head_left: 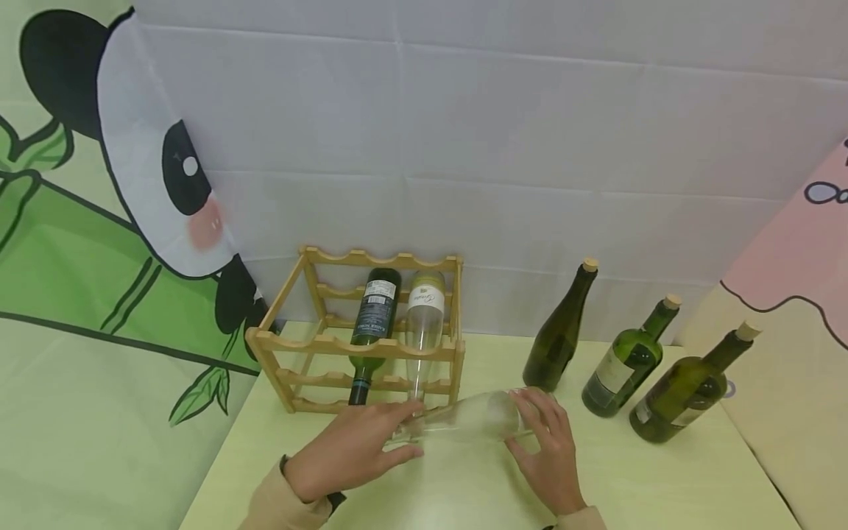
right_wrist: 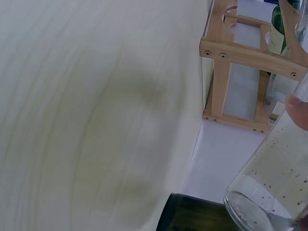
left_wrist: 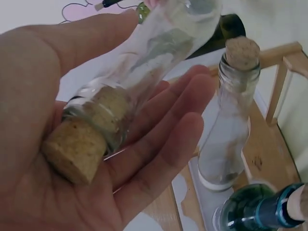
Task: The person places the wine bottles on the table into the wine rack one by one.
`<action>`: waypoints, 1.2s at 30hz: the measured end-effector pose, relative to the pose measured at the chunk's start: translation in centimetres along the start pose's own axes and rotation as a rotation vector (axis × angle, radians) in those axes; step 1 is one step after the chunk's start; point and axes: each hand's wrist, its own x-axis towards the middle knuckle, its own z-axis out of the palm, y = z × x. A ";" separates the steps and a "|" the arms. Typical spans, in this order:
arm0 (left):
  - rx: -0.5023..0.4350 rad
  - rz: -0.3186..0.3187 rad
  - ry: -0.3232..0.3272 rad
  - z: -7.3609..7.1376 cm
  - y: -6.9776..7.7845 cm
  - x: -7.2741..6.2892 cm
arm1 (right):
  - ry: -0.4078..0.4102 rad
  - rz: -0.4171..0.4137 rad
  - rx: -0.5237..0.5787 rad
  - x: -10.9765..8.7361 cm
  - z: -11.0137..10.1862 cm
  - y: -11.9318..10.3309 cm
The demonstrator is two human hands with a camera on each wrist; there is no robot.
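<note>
A clear glass bottle (head_left: 470,418) lies nearly level between both hands, in front of the rack. Its corked neck rests across my left hand (head_left: 354,450), whose thumb and fingers stay fairly straight; the cork (left_wrist: 74,151) points into the palm in the left wrist view. At the bottle's base, my right hand (head_left: 548,450) grips with thumb below and fingers over the top. The right wrist view shows only fingertips (right_wrist: 298,111) on the glass. Close behind the left hand is a wooden wine rack (head_left: 285,341), holding a dark labelled bottle (head_left: 375,316) and a clear labelled bottle (head_left: 424,324), necks toward me.
Three corked green bottles stand upright on the right of the pale table (head_left: 464,500): a slim dark one (head_left: 555,342), a labelled one (head_left: 623,364) and another (head_left: 682,390) nearest the right edge. A white cloth (head_left: 497,162) hangs behind, with a panda print at left.
</note>
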 end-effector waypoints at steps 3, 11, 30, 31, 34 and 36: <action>0.058 0.026 0.042 0.0 0.2 0.2 | 0.007 0.002 -0.003 -0.1 0.1 0.0; 0.222 0.063 0.133 0.4 0.6 0.2 | 0.026 0.003 0.011 -0.5 0.5 0.0; 0.247 0.049 0.067 0.9 -0.6 0.0 | 0.040 -0.029 0.009 -0.3 1.2 -1.2; 0.248 0.055 0.061 0.8 -0.8 0.0 | 0.041 -0.031 0.012 -0.3 1.3 -1.2; 0.220 0.061 0.035 0.8 -1.5 -0.2 | 0.045 -0.040 0.027 -0.2 1.4 -1.1; 0.182 0.051 0.017 0.9 -2.1 -0.4 | 0.044 -0.047 0.039 -0.1 1.4 -1.1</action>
